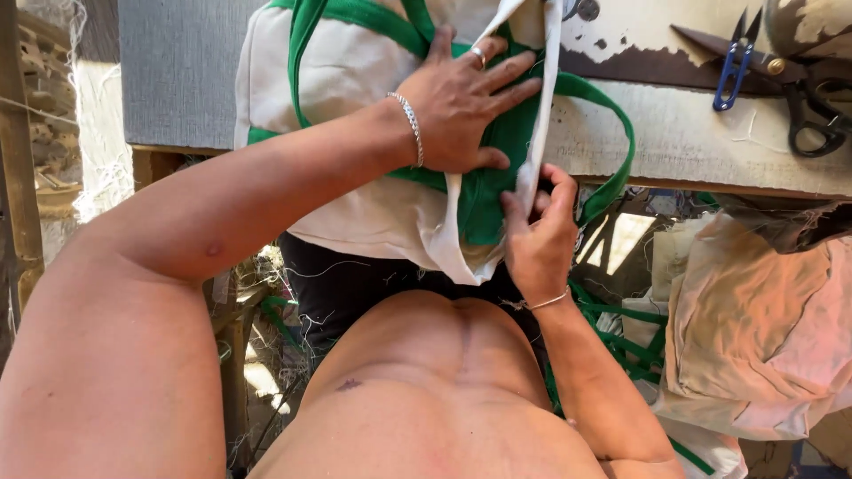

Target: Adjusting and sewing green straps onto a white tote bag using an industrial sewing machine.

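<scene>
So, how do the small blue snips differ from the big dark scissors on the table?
The blue snips are small and slim, with bright blue handles; the dark scissors are much larger and heavier, with black loop handles. The snips stand almost upright in the picture, while the scissors lie slanted across the table. Both lie untouched, away from the left hand and right hand working the cloth bag.

The cream canvas bag (355, 80) runs off the top edge, so its upper part cannot be seen. The left hand (461, 106), lying flat on the bag, covers the green lining (497, 186) beneath its palm. Below that hand, the right hand (537, 239) pinches the bag's cloth edge; its fingertips are tucked behind the fold and hidden. To the right of the bag, the black shears (812, 106) are cut by the right edge, and the blue thread snips (732, 66) reach the top edge.
</scene>
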